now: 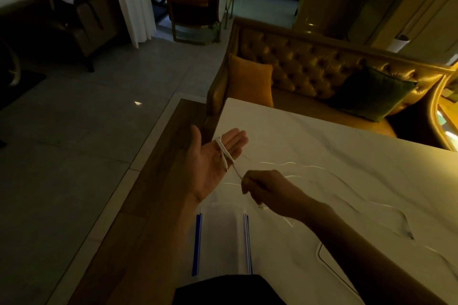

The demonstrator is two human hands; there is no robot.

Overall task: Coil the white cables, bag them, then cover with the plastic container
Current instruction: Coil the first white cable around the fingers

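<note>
My left hand (213, 163) is held flat, palm up, over the table's left edge, with a thin white cable (225, 153) wound around its fingers. My right hand (264, 188) is just to the right, its fingers pinched on the same cable where it leaves the left hand. The loose rest of the white cable (309, 168) trails in waves across the white table (347, 146) to the right. A clear zip bag (223, 238) with blue seal strips lies flat near the front edge, below both hands. A clear plastic container (329, 262) shows faintly under my right forearm.
The table's left edge drops to a wooden strip and grey tiled floor. A tufted gold sofa (309, 69) with an orange cushion (250, 79) and a green cushion (374, 94) runs behind the table. Chairs stand farther back.
</note>
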